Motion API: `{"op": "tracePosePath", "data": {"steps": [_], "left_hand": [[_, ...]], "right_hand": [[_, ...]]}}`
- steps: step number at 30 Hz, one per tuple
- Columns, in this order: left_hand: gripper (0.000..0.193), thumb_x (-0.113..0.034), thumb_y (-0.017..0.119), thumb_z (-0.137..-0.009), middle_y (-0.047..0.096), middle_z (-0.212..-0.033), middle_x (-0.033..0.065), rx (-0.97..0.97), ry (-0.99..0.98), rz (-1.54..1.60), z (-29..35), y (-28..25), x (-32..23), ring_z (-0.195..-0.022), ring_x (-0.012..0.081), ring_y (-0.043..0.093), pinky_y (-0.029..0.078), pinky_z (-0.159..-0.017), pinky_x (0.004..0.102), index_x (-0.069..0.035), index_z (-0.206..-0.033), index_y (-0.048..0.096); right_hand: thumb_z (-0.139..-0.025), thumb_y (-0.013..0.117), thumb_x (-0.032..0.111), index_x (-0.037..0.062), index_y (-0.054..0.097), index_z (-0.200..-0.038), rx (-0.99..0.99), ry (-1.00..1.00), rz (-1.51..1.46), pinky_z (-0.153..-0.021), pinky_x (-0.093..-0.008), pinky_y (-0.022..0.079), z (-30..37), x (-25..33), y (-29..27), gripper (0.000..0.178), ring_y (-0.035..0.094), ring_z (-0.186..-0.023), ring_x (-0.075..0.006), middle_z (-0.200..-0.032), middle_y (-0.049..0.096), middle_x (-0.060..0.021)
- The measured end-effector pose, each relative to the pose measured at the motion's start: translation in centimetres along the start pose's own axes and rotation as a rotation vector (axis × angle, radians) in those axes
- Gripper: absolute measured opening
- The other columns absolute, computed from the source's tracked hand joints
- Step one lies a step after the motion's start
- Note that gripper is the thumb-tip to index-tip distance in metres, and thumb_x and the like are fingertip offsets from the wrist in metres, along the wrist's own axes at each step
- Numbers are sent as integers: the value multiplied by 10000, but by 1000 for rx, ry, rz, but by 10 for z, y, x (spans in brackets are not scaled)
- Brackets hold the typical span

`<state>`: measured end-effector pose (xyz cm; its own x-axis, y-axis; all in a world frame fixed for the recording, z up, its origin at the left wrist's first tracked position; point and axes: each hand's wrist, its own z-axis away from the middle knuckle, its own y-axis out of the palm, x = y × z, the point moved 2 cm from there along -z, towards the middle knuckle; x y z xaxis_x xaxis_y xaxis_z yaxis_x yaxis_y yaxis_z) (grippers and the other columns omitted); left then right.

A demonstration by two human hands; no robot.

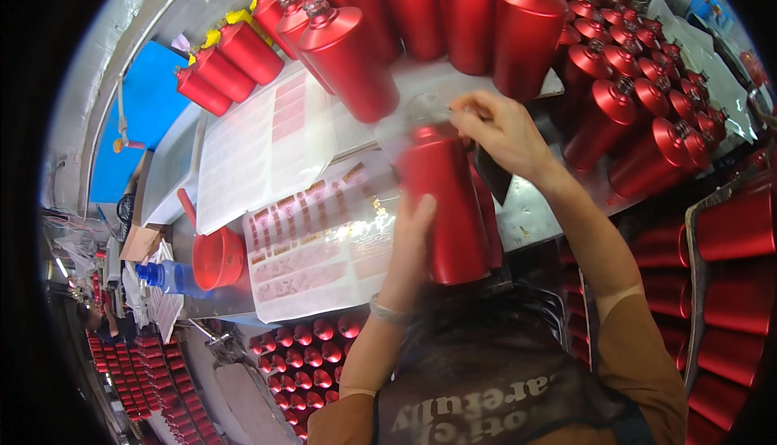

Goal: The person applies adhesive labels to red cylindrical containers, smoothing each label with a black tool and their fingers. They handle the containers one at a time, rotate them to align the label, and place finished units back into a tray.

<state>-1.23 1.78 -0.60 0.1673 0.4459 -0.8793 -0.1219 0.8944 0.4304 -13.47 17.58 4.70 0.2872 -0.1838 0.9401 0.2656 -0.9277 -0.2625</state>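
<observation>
A metallic red bottle stands slightly tilted in front of me, its neck blurred. My left hand grips its left side, thumb lying across the front. Up at the bottle's neck, the fingers of my right hand are pinched together. Something clear and blurred shows beside those fingertips; whether they hold it is too smeared to make out. A dark flat piece sits just right of the bottle, below my right hand. Left of the bottle lies a decal sheet with rows of small gold and reddish prints.
Paler sheets are stacked behind it. Red bottles line the far side, more crowd the right, and others lie stacked in a rack. A red dipper and blue-capped clear bottle stand at the left edge.
</observation>
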Motion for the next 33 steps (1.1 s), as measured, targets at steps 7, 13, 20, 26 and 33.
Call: {"op": "tracePosePath", "data": {"steps": [7, 13, 20, 26, 33], "left_hand": [[730, -275, 531, -1039, 380, -1523, 174, -43, 171, -183, 2, -6, 0, -1378, 246, 412, 344, -1139, 370, 21, -1583, 145], [859, -187, 641, -979, 247, -1605, 234, -25, 311, -476, 14, 6, -3, -1470, 303, 299, 253, -1200, 395, 58, -1583, 81], [853, -72, 613, -944, 185, -1645, 220, -10, 380, -724, 18, -5, -1, -1529, 287, 186, 201, -1223, 380, 42, -1592, 70], [790, -266, 680, -967, 342, -1590, 229, -669, 634, -861, 18, -168, -83, -1482, 323, 326, 286, -1198, 409, 51, -1554, 257], [632, -382, 645, -908, 579, -1300, 352, -1088, -9, -1602, 27, -469, -199, -1245, 493, 532, 427, -1046, 503, 108, -1301, 571]], "right_hand": [[-957, 653, 168, -50, 457, -1437, 108, 252, -28, -614, -233, 471, 106, -11, 19, 562, 560, -622, -51, -1091, 677, -119], [-989, 617, 219, -92, 405, -1460, 134, 245, -15, -907, -359, 517, 124, -22, 28, 602, 682, -1066, -304, -1298, 604, -300], [-1022, 536, 166, -48, 406, -1488, 241, 462, -101, -728, -286, 526, 129, -44, 26, 529, 644, -789, -175, -1214, 663, -183], [-1060, 456, 149, -21, 520, -1395, -35, 328, -292, -528, -191, 445, 135, -58, 4, 381, 522, -546, -48, -1084, 704, -120], [-1068, 495, 203, -26, 603, -1255, -89, 343, -276, -511, -175, 414, 137, -74, -16, 315, 512, -540, -40, -1001, 697, -92]]}}
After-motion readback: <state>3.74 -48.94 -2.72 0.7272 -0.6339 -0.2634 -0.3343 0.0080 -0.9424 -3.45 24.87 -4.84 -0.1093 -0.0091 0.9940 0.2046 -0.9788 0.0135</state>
